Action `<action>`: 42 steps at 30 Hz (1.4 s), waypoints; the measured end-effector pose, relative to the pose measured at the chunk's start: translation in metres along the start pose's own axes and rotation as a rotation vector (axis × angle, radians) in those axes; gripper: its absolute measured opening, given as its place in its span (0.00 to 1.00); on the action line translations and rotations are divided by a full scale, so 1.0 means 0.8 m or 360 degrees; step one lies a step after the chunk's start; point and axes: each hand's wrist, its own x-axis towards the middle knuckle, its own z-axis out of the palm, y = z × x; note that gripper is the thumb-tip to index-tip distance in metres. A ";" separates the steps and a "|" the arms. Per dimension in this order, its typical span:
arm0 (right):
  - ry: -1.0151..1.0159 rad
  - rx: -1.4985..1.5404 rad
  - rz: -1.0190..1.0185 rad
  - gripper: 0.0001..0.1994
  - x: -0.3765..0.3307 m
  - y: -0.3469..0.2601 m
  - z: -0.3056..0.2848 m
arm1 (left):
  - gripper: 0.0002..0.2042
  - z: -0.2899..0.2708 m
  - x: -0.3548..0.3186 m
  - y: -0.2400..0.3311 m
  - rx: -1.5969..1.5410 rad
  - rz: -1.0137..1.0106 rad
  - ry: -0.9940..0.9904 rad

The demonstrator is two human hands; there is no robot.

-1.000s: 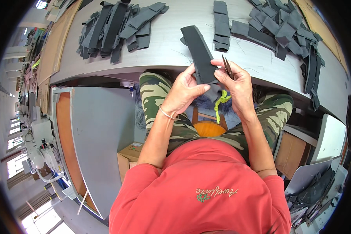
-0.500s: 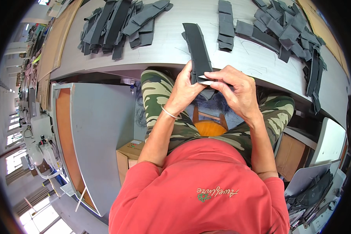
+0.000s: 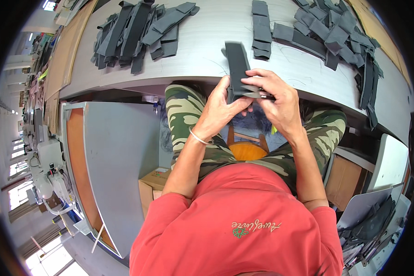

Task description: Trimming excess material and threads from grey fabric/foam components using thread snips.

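A folded strip of black and dark grey fabric stands up from my left hand, which grips its lower end between thumb and fingers just off the table's front edge. My right hand is closed around small thread snips. Their pointed metal blades lie across the strip's lower end, slightly blurred. Fingertips of the right hand also touch the strip's right edge. A bit of yellow shows below the right palm; what it belongs to is hidden.
Piles of dark fabric strips lie on the pale table: a left pile, a short row and a right heap. A grey cabinet stands at left, a cardboard box beside it. Under me is a wooden stool.
The strip has dropped a little toward me, its top end now lower. My right hand has turned, and the snips' blades now show plainly across the strip's lower end.
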 end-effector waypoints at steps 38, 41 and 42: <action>0.0288 -0.0496 -0.0211 0.08 -0.004 -0.012 -0.029 | 0.22 0.006 -0.014 0.010 0.0029 0.0382 0.0121; 0.0242 -0.0614 -0.0256 0.09 -0.006 -0.009 -0.031 | 0.22 0.005 -0.013 0.009 0.0052 0.0380 0.0114; 0.0240 -0.0613 -0.0255 0.09 -0.007 -0.008 -0.030 | 0.21 0.005 -0.013 0.008 0.0037 0.0370 0.0108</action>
